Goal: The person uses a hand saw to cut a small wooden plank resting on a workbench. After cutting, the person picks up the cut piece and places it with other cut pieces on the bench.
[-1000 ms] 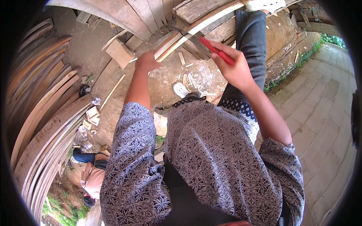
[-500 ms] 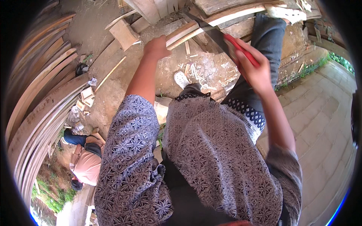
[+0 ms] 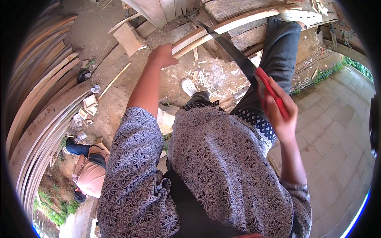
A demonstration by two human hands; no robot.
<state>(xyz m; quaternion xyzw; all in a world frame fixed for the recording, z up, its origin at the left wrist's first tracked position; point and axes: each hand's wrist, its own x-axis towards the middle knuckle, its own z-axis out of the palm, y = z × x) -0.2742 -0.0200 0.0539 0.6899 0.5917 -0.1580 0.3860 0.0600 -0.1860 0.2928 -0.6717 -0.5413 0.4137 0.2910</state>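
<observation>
Left hand (image 3: pixel 162 56) grips pale plank (image 3: pixel 238 23), right hand (image 3: pixel 283 115) wraps tight round red-handled handsaw (image 3: pixel 245 65), dark blade (image 3: pixel 229 47) crosses plank, dirt floor (image 3: pixel 113 113) holds wood chips (image 3: pixel 203 78), stacked boards (image 3: pixel 37 158) left.

My saw handle (image 3: pixel 280 103) is bright red, the blade (image 3: pixel 237 54) dark grey, the plank (image 3: pixel 239 22) pale tan. Shirt (image 3: pixel 228 158) is greyish purple with starry flowers, pants (image 3: pixel 280 47) faded black, shoes (image 3: pixel 302 16) white, plus navy cloth (image 3: pixel 254 120) with little white diamonds.
</observation>
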